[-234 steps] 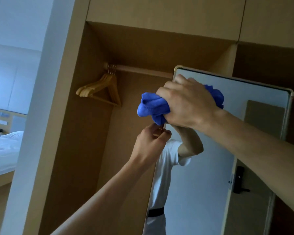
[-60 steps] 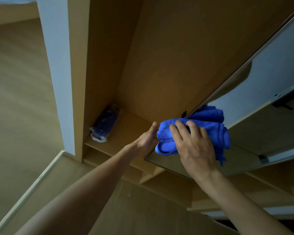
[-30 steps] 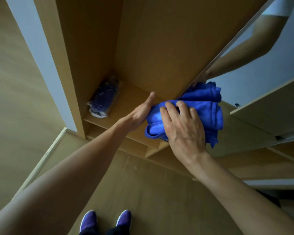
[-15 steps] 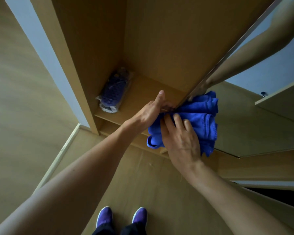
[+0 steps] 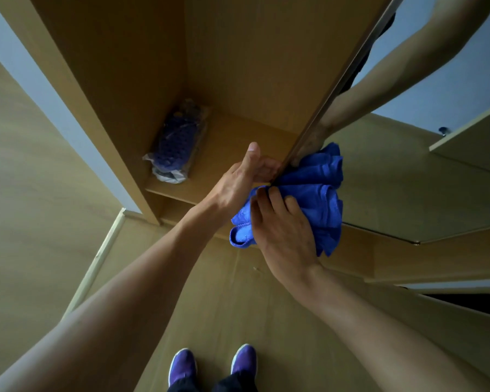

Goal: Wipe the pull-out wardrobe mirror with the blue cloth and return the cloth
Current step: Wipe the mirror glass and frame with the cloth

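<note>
Right hand (image 5: 283,236) grip: blue cloth (image 5: 317,193) bunched under fingers | against mirror (image 5: 393,176)

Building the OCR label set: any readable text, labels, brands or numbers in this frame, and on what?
None readable.
Plastic-wrapped blue item on the wardrobe shelf: no legible print.
Blue cloth, mirror, purple shoes: no visible text or logo.
</note>
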`<state>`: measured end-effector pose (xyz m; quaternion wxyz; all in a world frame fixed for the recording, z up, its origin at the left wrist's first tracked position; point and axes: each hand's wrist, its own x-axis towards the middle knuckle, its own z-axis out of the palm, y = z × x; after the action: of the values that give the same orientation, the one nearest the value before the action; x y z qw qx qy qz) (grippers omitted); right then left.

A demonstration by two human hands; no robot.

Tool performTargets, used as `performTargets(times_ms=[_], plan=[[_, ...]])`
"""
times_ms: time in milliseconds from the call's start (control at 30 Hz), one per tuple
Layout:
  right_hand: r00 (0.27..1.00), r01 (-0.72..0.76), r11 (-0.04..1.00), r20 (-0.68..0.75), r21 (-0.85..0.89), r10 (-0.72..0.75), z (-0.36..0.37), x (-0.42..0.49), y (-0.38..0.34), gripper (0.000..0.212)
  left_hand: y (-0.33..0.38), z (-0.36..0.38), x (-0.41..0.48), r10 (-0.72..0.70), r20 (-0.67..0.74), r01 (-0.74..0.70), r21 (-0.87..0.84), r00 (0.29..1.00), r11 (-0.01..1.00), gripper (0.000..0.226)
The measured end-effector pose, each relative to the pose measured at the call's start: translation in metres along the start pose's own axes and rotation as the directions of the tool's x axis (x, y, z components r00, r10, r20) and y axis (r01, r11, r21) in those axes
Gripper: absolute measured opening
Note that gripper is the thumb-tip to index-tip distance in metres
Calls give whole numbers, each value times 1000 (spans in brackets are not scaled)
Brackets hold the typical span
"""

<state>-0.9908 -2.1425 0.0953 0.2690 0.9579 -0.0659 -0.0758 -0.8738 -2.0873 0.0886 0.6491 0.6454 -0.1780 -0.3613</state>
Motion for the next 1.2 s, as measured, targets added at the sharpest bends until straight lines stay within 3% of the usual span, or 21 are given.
performTargets(times_ms=[267,367,533,600,667,733,767,800,833,867,900,967,1067,1200], plan=[[998,-13,1000,-69,19,15,21,5,-18,41,-19,11,-15,42,-57,-41,6,997,999,47],[999,32,999,-31,-15,-33,25,8,-23,47,-26,12,-17,62,-56,-63,-19,996,998,48],[997,54,996,64,-77,-49,43,11,-30,38,-33,10,-17,54,-30,-53,29,998,998,60],[996,25,999,85,42,-28,55,5,-28,39,-37,9,-18,29,-17,-28,59,999,998,62],[997,-36,948,78,315,12,70,-3,-23,46,-44,9,-21,8,-11,-7,79,1000,997,63],[992,-126,799,100,588,82,79,-13,-18,43,-50,11,-24,7,-22,-5,81,1000,997,62],[978,-208,614,163,761,129,82,-19,-17,38,-52,12,-24,11,-30,-9,77,999,997,60],[953,-301,302,273,905,133,82,-25,-16,33,-54,13,-24,16,-38,-13,74,999,997,59],[921,-374,-38,376,927,102,82,-30,-18,32,-54,13,-24,19,-46,-15,73,999,997,58],[881,-430,-269,466,862,82,85,-35,-19,33,-53,14,-23,18,-52,-14,71,998,997,56],[835,-489,-392,548,780,50,88,-38,-19,34,-52,14,-22,16,-53,-12,72,998,997,53],[753,-564,-536,658,629,-20,97,-42,-21,22,-49,13,-21,11,-53,-7,83,999,997,50],[655,-562,-731,748,387,-108,100,-40,-23,16,-48,13,-21,0,-70,6,86,998,996,47],[608,-514,-829,775,222,-170,97,-35,-25,18,-55,17,-24,-23,-78,31,96,997,995,38]])
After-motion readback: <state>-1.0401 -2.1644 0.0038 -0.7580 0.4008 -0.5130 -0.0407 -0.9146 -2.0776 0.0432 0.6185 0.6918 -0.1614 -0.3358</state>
